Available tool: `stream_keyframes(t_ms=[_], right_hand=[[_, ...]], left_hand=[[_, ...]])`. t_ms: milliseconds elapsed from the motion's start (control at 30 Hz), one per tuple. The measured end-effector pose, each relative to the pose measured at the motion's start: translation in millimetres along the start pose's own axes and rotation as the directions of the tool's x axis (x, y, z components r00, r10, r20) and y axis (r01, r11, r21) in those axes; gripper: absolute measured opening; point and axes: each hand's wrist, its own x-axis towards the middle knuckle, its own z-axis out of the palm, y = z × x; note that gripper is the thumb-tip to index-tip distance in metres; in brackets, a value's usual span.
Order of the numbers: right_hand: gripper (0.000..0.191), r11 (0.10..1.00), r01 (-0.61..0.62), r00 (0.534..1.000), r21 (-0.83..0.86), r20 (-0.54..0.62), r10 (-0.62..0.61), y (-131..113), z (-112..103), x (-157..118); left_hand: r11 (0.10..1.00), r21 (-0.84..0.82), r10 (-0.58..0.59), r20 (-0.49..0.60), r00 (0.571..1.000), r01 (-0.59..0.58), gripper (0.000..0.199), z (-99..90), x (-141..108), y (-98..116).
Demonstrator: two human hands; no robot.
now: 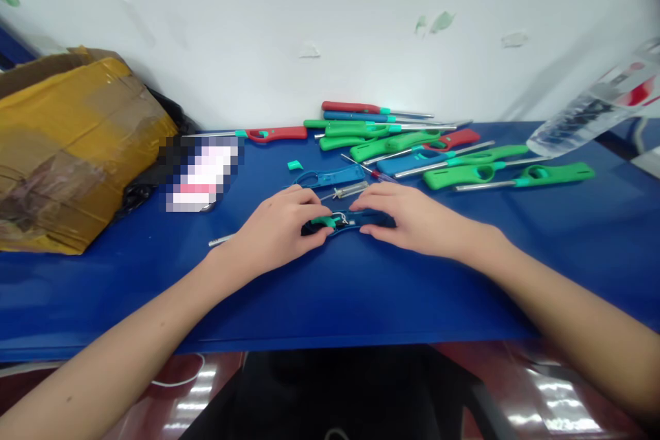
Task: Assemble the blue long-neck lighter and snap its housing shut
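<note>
Left hand [278,230] and right hand [412,220] both pinch the opened blue lighter body [348,222] flat on the blue table [361,289]

Lighter pile [438,148] behind the hands, cardboard box [67,144] far left – bottle [598,110] far right.

No readable text, brand, number or sign anywhere. Up and to the right of the hands, dark and red printing on the clear plastic bottle [601,113], too blurred and tilted to make out. To the left of the hands, a pixelated patch [200,173] on the bench [330,289] hiding whatever lies there, and beyond it the taped cardboard box [72,144] with no legible marking.
</note>
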Motion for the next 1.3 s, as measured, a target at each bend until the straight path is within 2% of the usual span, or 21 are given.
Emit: stream_keyframes(t_ms=[133,433,700,900,1300], right_hand=[[0.028,1.0,-0.008,1.0,-0.012,-0.004,0.008,-3,0,1],[0.027,1.0,-0.006,1.0,-0.017,-0.004,0.006,-2,2,-1],[0.028,1.0,-0.004,1.0,-0.019,0.0,0.004,-3,2,1],[0.027,1.0,0.001,1.0,-0.012,-0.004,-0.001,-3,3,0],[0.026,0.999,0.008,1.0,-0.032,-0.02,-0.008,-2,5,0]], left_hand=[[0.997,0.07,-0.022,-0.007,1.0,0.023,0.023,-2.7,0,3],[0.997,-0.048,-0.067,0.024,0.997,0.068,0.025,0.7,-1,1],[0.997,-0.07,-0.001,0.082,0.997,0.007,0.027,2.5,-4,-2],[0.996,-0.089,-0.011,0.067,0.998,0.017,0.023,1.7,-4,-1],[0.997,-0.051,0.066,0.034,0.997,-0.064,0.022,7.9,-5,-2]])
